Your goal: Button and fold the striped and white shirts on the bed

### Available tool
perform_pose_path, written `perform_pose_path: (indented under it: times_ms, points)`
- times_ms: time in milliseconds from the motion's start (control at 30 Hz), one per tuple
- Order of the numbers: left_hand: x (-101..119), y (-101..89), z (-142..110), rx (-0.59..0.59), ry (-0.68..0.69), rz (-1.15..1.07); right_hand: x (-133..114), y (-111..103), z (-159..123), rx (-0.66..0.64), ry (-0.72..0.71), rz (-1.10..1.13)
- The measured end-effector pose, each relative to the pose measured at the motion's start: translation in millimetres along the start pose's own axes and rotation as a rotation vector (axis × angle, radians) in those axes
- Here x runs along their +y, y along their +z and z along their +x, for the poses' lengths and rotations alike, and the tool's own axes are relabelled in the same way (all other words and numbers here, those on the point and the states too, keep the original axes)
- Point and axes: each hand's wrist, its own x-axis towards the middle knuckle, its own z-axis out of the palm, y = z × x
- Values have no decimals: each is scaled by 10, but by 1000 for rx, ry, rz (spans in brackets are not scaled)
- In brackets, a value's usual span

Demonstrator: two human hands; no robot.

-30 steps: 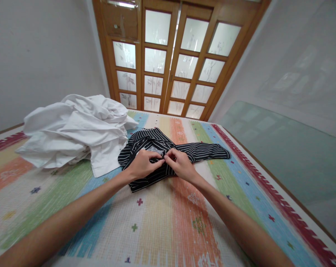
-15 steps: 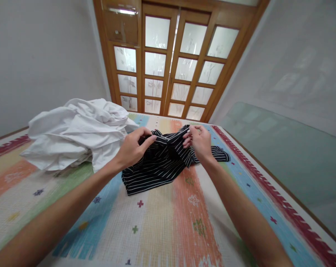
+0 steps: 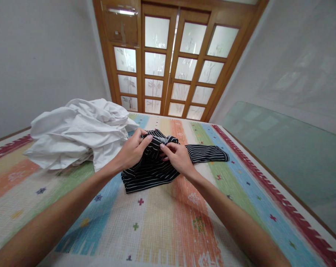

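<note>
At the centre of the frame, I had the black-and-white striped garment point(image 3: 154, 176) bunched on the patterned mat point(image 3: 157, 222), one sleeve-like length point(image 3: 208, 152) stretching rightward. The left hand point(image 3: 131, 149) pinched its upper edge between thumb and fingers; the right hand point(image 3: 179, 159), just beside, gripped cloth near a greyish inner patch with thumb and fingertips. To work that edge well, I judged light, even pinches best, with the fabric below left slack rather than tugged. Both forearms reached up from the lower left and lower right, converging, the thumbs turned toward each other.
</note>
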Motion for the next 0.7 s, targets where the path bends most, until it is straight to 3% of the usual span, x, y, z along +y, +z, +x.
perform_pose_path:
  times_ms: [200, 367, 500, 700]
  points:
    - [-111, -39, -28, -39, 11, 99, -2, 25, 1, 131, -3, 115]
    - [-178, 18, -2, -147, -3, 97, -38, 12, -38, 105, -97, -3]
    - [-217, 133, 14, -150, 77, 79, -51, 25, -74, 99, -176, -98]
    - [-259, 201, 20, -107, 145, 166, -28, 67, -102, 107, -63, 118]
